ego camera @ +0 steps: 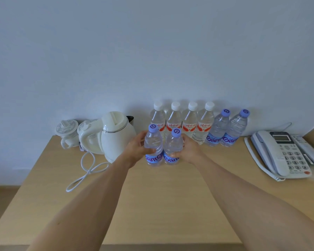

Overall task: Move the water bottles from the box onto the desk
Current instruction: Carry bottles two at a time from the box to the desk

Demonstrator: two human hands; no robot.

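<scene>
Two clear water bottles with purple caps stand side by side on the wooden desk (170,196). My left hand (136,148) grips the left bottle (153,142) and my right hand (188,149) grips the right bottle (172,145). Behind them, against the wall, several white-capped bottles with red labels (181,122) stand in a row. To their right stand two more purple-capped bottles (227,129). No box is in view.
A white electric kettle (116,134) with a looped cord (85,171) stands left of the bottles, with white lidded cups (67,133) beyond it. A grey desk phone (283,154) sits at the right. The desk's left edge drops to the floor.
</scene>
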